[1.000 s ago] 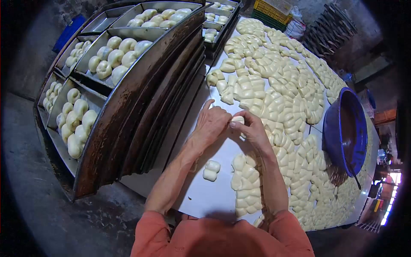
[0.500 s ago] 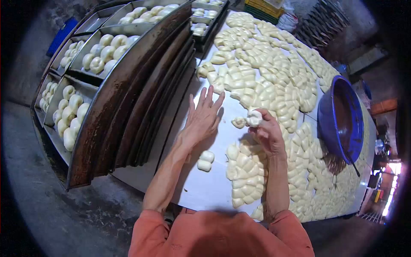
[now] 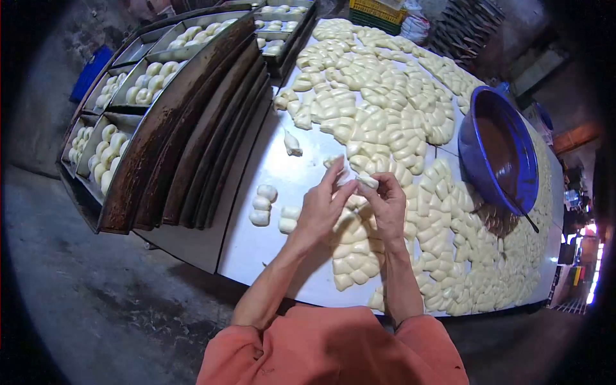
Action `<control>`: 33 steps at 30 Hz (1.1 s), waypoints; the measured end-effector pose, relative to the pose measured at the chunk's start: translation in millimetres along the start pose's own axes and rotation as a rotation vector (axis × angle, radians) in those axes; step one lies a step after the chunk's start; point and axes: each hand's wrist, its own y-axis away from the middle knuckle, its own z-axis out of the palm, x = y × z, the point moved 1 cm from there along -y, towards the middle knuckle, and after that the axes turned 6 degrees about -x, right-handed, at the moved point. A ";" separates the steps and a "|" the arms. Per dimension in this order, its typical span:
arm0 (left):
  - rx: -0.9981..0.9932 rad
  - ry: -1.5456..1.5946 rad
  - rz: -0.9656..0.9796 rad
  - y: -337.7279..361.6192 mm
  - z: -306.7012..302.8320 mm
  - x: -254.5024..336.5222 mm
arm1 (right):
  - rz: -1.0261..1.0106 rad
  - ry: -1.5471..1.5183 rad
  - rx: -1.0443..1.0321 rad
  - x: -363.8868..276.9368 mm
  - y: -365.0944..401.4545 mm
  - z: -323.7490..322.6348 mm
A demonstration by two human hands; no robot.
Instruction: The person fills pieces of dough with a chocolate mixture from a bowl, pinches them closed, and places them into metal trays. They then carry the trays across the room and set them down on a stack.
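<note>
My left hand (image 3: pixel 326 204) and my right hand (image 3: pixel 389 204) meet over the white tabletop, fingertips pinching a small piece of dough (image 3: pixel 367 181) between them. My fingers partly cover it. Beneath and beyond them spreads a large sheet of joined, pale dough pieces (image 3: pixel 385 109). Left of my left hand lie a row of three rounded dough pieces (image 3: pixel 261 204) and a short pair of dough pieces (image 3: pixel 289 219). A loose, elongated dough scrap (image 3: pixel 292 144) rests farther up the table.
Stacked dark metal trays (image 3: pixel 186 128) stand at the left, their compartments holding dough balls (image 3: pixel 154 80). On the right, a blue basin (image 3: pixel 471 151) of brown contents sits on the table with a thin handle (image 3: pixel 527 218) leaning out. Crates (image 3: pixel 378 14) stand at the back.
My left hand has lifted from the tabletop and moved right to join my right hand at the dough. The dough scrap and the row of three show where my left arm was. The view has shifted.
</note>
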 end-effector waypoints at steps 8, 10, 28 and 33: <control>-0.019 0.379 0.541 7.7 87.3 29.8 | 0.026 -0.651 -0.129 -49.7 36.5 -23.2; -0.120 0.456 0.414 7.9 109.3 20.6 | 0.060 -0.619 -0.125 -49.0 34.6 -49.4; -0.637 0.066 -0.160 0.8 88.6 35.3 | 0.309 1.122 -0.235 -86.8 -106.1 -399.5; -0.636 0.149 -0.134 3.7 93.9 10.3 | 0.286 0.544 0.000 -129.8 -82.8 -363.6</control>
